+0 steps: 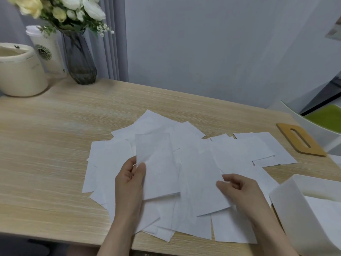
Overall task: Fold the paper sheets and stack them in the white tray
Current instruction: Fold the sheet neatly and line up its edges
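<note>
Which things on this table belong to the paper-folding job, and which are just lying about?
Belong to the job:
paper sheets
sheet being held
white tray
left hand
right hand

Lying about:
vase of flowers
paper cup
cream pot
wooden lid

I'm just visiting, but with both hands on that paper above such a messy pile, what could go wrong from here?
1. The left hand and right hand each pinch a sheet above the loose pile; a neighbouring sheet could lift or slide along.
2. Pile sheets already reach the table's near edge, so a nudge might drop some.
3. The white tray sits at the right corner, partly out of view; reaching over might bump it.
</note>
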`<state>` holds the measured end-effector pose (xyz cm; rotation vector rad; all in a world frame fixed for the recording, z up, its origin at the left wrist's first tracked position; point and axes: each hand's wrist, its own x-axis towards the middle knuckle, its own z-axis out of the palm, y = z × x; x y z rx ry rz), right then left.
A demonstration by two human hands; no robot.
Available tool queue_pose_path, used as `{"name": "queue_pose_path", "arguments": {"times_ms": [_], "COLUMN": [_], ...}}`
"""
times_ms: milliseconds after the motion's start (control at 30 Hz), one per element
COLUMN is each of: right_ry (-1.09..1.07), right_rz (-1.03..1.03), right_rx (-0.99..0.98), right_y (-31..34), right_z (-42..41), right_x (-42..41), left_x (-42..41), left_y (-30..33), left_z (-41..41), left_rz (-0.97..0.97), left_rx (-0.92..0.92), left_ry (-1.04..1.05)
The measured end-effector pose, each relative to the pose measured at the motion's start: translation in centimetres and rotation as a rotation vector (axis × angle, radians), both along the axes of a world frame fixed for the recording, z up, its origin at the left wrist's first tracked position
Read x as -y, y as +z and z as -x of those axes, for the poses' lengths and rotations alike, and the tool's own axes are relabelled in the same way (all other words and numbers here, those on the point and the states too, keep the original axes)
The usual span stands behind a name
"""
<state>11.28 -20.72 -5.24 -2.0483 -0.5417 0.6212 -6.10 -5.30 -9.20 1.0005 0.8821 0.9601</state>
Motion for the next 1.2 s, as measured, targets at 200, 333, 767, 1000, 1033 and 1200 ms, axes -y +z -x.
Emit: {"name": "queue_pose_path", "arguments": {"times_ms": [200, 333, 767, 1000, 1033, 1200], "right_ry": [-0.057, -0.097, 0.039, 0.067, 0.069, 0.071], "right_rz": [-0.079, -0.311, -0.333, -0.308, -0.306, -0.296], "right_rx": [0.156, -0.034, -0.237, -0.135, -0.125, -0.111], "right_y": [0.2, 1.2, 0.1, -0.1, -0.1, -0.5], "right_z": [0.0, 1.5, 7.3, 7.7, 7.7, 7.7], "right_x": [-0.3, -1.4, -7.0, -7.2, -7.2, -7.3], "left_x": [0.0, -0.1, -0.2, -0.4, -0.5, -0.6], "left_y": [0.0, 0.2, 1.9, 1.3, 1.1, 0.8], "left_z": [0.0, 0.0, 1.0, 1.0, 1.0, 0.8], "left_rz": [0.006, 0.016, 0.1, 0.119, 0.115, 0.094], "left_rx": [-0.003, -0.018, 0.041, 0.028, 0.02, -0.007], "left_ry": [0.004, 0.0, -0.117, -0.111, -0.099, -0.07]}}
